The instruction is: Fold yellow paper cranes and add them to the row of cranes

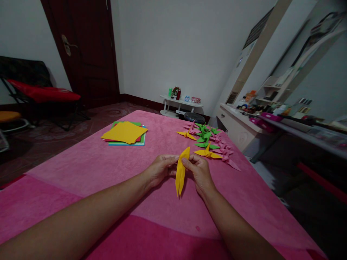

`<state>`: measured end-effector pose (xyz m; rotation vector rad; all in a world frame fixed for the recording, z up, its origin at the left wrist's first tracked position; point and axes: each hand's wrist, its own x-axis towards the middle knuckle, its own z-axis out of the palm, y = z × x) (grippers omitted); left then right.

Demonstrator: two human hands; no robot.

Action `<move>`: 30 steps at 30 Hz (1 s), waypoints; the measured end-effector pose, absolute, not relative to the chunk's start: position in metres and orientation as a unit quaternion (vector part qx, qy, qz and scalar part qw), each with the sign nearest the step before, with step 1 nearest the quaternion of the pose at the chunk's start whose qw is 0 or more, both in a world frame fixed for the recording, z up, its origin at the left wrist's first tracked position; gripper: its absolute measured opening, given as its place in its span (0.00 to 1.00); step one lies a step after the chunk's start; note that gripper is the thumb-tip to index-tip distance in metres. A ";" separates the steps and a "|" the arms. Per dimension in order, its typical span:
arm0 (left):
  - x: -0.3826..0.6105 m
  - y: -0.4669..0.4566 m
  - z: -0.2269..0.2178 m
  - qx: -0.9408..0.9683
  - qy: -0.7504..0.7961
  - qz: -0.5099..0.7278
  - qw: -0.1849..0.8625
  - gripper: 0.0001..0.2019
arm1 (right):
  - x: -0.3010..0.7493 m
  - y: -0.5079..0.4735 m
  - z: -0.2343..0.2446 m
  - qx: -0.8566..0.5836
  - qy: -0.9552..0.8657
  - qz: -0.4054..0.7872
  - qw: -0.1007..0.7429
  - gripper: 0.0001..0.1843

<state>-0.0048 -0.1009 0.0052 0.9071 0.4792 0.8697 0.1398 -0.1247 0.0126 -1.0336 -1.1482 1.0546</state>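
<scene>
A yellow piece of folded origami paper (181,177), long and narrow with two points at its lower end, is held up over the pink-covered table. My left hand (164,169) pinches it from the left side, its thumb at the paper's edge. From the right, my right hand (200,171) grips the same piece with the thumb pressed on its front face. Some fingertips of both hands are hidden behind the paper. Beyond my right hand sits a yellow paper crane (208,153) with its wings spread.
Several green paper cranes (204,136) and pink paper cranes (225,150) cluster at the table's far right, near another yellow crane (187,134). A stack of coloured paper sheets (125,132) lies at the far left. A cluttered dresser (238,122) stands to the right.
</scene>
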 end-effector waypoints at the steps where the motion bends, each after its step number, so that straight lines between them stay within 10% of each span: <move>1: -0.005 -0.100 0.005 0.422 0.220 0.400 0.784 0.13 | 0.141 -0.125 0.013 -0.445 -0.499 0.453 0.590 0.12; 30: -0.007 -0.099 0.004 0.438 0.221 0.385 0.782 0.14 | 0.146 -0.124 0.011 -0.449 -0.487 0.484 0.571 0.11</move>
